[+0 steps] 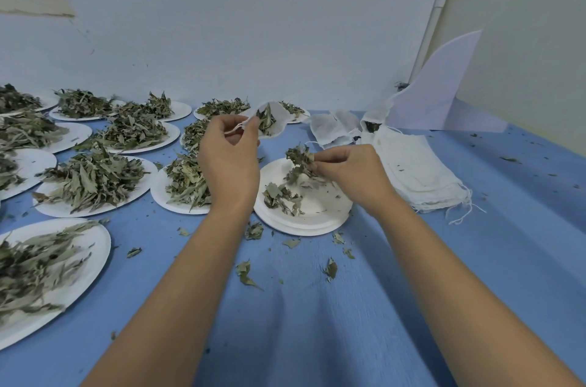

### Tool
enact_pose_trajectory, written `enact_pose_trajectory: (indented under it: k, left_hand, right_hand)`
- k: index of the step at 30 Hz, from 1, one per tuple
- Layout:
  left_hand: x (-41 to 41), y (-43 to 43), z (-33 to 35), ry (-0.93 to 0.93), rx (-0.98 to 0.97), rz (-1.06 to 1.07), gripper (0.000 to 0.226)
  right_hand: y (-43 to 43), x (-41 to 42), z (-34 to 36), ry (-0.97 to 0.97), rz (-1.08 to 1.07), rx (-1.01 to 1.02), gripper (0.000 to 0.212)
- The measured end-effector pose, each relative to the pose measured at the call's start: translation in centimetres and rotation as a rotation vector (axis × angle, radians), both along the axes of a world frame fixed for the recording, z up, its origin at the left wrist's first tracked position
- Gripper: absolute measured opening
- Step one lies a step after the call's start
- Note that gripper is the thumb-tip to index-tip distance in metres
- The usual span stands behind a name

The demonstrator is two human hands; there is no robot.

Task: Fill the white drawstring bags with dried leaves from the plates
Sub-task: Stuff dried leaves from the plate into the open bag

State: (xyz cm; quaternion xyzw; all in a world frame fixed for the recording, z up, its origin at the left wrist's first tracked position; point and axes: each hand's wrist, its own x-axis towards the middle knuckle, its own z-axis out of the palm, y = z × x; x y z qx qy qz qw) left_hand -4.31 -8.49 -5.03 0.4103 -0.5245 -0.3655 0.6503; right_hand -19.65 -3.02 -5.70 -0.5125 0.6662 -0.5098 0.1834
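One bag in left grip

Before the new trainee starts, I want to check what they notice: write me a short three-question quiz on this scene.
1. True or false: the left hand holds a white bag that already has leaves in it.
2. What does the right hand pinch? a) a clump of leaves b) a string c) nothing
3. Fill in: the pile of spare bags lies to the ___ of the nearly empty plate.
Key: 1 true; 2 a; 3 right.
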Motion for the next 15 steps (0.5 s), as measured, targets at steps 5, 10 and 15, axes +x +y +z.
enact_pose_trajectory:
  k: [5, 10, 15]
  left_hand:
    - [-0.2, -0.1, -1.0, -0.207, -0.057, 0.009, 0.020]
    - [-0.6, 0.2, -1.8, -0.362, -0.061, -0.015, 0.025]
    - [-1.1, 0.7, -1.5, -0.353, -0.037, -0.083, 0.012]
  right_hand:
    - [0.5, -0.7, 1.2, -0.200, 0.121, 0.074, 0.019]
    - [0.9, -0.8, 2.0, -0.233, 0.183, 0.105, 0.018]
    - [1.1, 0.0, 2.3, -0.179, 0.176, 0.031, 0.019]
